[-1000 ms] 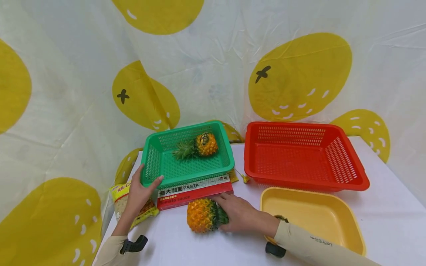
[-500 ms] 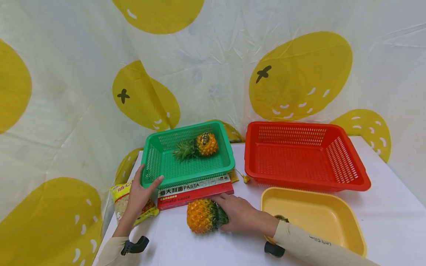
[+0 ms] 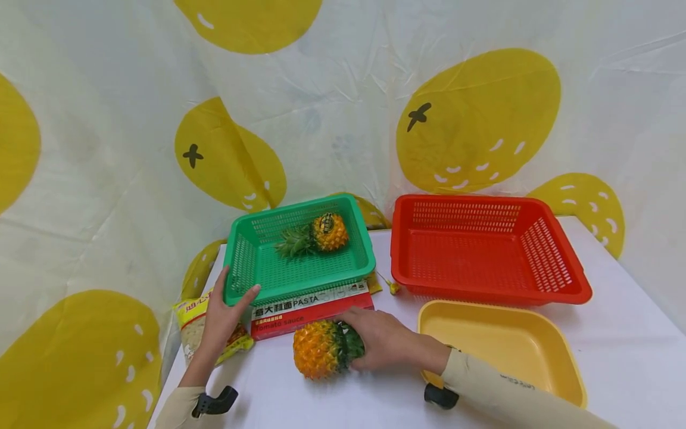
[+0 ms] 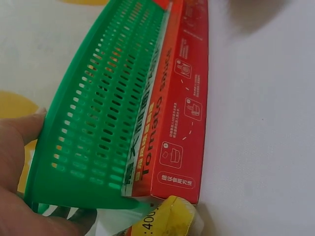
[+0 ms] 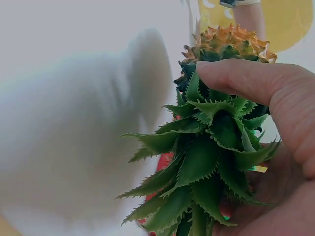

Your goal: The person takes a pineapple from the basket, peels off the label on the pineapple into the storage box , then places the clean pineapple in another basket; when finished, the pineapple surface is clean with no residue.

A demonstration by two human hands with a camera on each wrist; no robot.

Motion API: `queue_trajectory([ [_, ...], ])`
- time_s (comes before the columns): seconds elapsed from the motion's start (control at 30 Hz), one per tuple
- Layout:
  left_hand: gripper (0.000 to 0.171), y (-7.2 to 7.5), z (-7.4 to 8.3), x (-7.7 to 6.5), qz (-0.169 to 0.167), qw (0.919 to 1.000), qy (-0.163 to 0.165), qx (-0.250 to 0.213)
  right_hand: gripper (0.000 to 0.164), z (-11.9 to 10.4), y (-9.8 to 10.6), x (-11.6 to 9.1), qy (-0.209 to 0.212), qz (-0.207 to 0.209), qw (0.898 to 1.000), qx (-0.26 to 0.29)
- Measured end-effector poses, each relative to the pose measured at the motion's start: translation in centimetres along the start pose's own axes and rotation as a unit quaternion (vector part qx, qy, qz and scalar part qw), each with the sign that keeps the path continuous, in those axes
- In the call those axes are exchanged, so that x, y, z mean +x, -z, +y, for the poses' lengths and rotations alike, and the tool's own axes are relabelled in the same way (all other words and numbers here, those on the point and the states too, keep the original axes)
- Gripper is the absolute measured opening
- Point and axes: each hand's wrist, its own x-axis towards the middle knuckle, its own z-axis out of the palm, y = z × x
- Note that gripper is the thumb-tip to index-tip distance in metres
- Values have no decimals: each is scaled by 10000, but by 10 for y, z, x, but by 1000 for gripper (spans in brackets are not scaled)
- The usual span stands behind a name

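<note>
Right hand (image 3: 383, 339) gripping pineapple (image 3: 316, 351) by its crown, contact with table (image 3: 289, 405) unclear, tub (image 3: 520, 351) at fruit's 3 o'clock, packet (image 3: 192, 328) at 9, box (image 3: 311, 319) at 12, left hand (image 3: 221, 316) at 10 gripping near corner of green basket (image 3: 289, 277), second pineapple (image 3: 330, 232) inside, red basket (image 3: 466, 256) at 2.

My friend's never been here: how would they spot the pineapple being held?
Find the green basket. At its near edge sits the PASTA box; nearer still, the right hand grips the pineapple by its leafy crown. Unlike the other pineapple, it is outside the basket.
</note>
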Motion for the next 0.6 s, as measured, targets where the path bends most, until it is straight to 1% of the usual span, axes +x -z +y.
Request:
queue_trajectory([
  [0.17,104,-1,-2,-1,-1,10000,48,-13,77,-3,14,-3,69,76,9999,89],
  [0.37,104,-1,-3,-2,-25,9999,90,-71,80,-6,37,-11,239,199,9994,160],
  [0.6,104,-1,-2,0,-95,9999,94,-75,79,-5,66,-22,294,674,9972,160],
])
